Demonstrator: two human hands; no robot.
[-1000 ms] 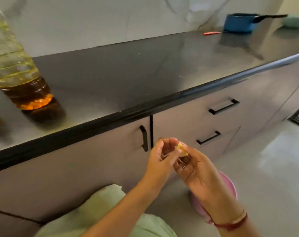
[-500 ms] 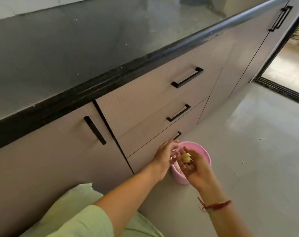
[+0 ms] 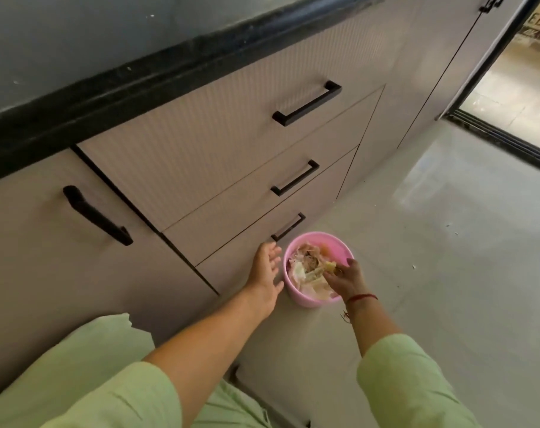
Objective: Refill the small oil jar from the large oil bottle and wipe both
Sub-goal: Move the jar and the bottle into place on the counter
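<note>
Floor (image 3: 447,288): pale grey glossy tile, light patch at far right. Pink bin (image 3: 298,299) stands on floor, near centre, just beside bottom drawer front; full of scraps. Small specks (image 3: 413,267) scattered right of bin. Counter (image 3: 77,50), far left: dark top, few white specks.

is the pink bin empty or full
Mostly full: the pink bin on the floor holds scraps piled near its rim, and the right hand reaches in.
</note>
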